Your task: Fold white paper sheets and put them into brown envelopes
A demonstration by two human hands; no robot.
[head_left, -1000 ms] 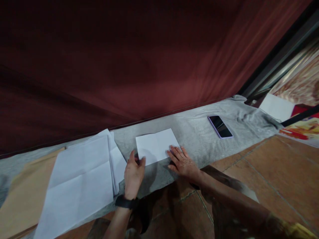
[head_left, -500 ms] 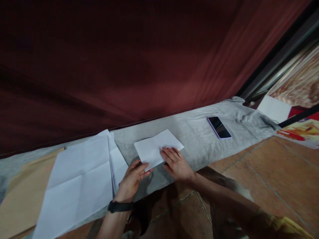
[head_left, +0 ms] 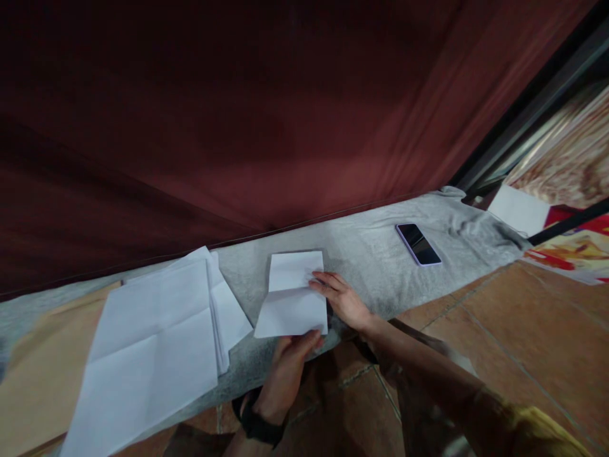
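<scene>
A small white sheet lies in the middle of the grey cloth, which stretches left to right over the tiled floor; a crease runs across the sheet, and its near half tilts up off the cloth. The left hand reaches in from the near side; its grip is narrow, with the fingertips closed on the near edge of the sheet. A black band sits on that wrist. The right hand comes in from the right; its grip is wide and flat, holding nothing, with the fingers resting on the right end of the crease. To the left, just beside the sheet, a stack of larger white sheets lies partly over brown paper; well apart to the right, a dark phone lies face up on the cloth. A dark red curtain hangs along the far edge of the cloth.
</scene>
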